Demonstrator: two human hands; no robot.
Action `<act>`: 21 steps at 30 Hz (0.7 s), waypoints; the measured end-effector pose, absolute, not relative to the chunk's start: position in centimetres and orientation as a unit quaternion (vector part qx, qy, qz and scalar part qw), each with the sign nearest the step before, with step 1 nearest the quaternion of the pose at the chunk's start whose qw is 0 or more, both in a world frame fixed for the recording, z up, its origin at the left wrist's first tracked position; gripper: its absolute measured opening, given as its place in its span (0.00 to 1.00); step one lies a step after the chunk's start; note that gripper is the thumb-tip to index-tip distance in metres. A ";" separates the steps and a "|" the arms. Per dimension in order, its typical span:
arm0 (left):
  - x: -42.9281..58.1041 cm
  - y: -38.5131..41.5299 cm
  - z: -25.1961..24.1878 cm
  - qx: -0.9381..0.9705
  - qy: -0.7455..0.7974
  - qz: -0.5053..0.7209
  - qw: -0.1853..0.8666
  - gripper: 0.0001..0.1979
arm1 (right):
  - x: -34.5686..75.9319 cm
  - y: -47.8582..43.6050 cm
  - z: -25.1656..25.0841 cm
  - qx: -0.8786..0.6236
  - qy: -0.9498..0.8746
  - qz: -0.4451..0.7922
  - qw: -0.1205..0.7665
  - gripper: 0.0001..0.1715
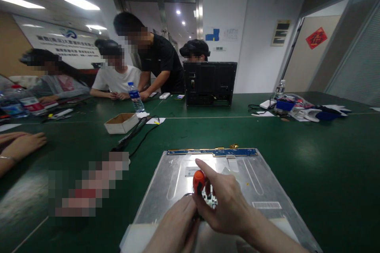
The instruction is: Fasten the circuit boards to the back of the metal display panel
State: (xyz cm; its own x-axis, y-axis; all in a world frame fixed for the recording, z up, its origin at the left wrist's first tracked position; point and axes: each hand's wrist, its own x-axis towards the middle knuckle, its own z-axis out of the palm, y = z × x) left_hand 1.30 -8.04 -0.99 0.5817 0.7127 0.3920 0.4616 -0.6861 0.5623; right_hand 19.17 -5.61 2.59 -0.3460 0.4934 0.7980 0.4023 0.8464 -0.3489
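My right hand [230, 201] is closed on a screwdriver [198, 180] with an orange and black handle, thumb and fingers around it and the index finger stretched forward. The handle stands roughly upright, and its tip is hidden. My left hand [179, 217] is closed just below it, at the edge of a small circuit board [211, 198] that shows between the hands. Most of its fingers are out of sight. Under both hands lies a flat silver display panel [258, 182], with a blue circuit strip [212, 152] along its far edge.
Left of the panel are black cables [136, 128], a pixelated strip and a co-worker's hand [26, 144]. Farther off stand an open box [120, 123], a water bottle [135, 98] and a black monitor housing [210, 83]. Gloves and bags [308, 108] lie far right. Several people are across the table.
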 end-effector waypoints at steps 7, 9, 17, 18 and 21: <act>1.2 -8.0 -1.6 0.863 0.340 0.316 0.198 0.11 | 19.3 -5.8 2.8 -0.273 -0.821 0.051 0.499 0.38; 1.2 -7.8 -1.9 0.865 0.329 0.325 0.195 0.13 | 19.2 -5.7 2.7 -0.276 -0.821 0.058 0.497 0.37; 1.0 -7.2 -3.1 0.870 0.319 0.338 0.167 0.17 | 19.0 -5.5 2.6 -0.264 -0.832 0.060 0.484 0.38; 1.0 -7.3 -3.2 0.870 0.320 0.334 0.170 0.17 | 19.0 -5.5 2.6 -0.261 -0.834 0.059 0.483 0.39; 0.9 -7.4 -3.4 0.871 0.334 0.308 0.189 0.13 | 19.1 -5.8 2.8 -0.253 -0.833 0.060 0.489 0.42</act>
State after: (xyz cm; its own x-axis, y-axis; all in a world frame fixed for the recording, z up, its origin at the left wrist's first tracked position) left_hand 0.94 -7.38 -3.39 0.5877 0.6974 0.4102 0.4644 -0.7059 0.5349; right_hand 19.06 -5.78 2.80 -0.3941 0.4795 0.7841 0.3623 0.8651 -0.3469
